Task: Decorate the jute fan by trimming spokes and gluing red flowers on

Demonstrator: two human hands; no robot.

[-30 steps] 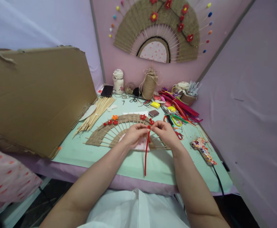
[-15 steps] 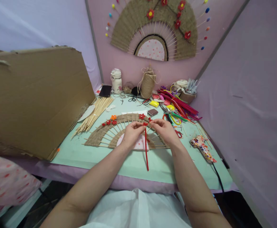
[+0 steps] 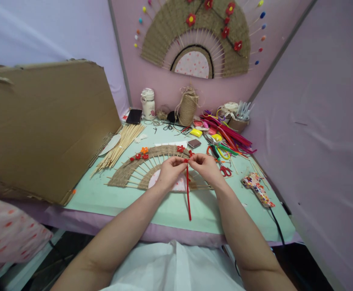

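Observation:
My left hand pinches the bunched top of a red pipe cleaner, whose long end hangs straight down toward the table's front. From the other side my right hand has thumb and finger closed on the same bunched part, the fingertips of both hands nearly touching. Beneath them lies a woven twine fan with stick ribs, a spotted pale centre and small red and orange flowers along its arc. My hands cover part of its right half.
Wooden sticks and a cardboard sheet are at left. Behind stand a bottle and a twine spool. To the right lie scissors, pipe cleaners and a patterned glue gun. A larger fan hangs on the wall.
My right hand has shifted slightly left, closing in on my left hand at the bunched red top. The hanging end has moved slightly right and down.

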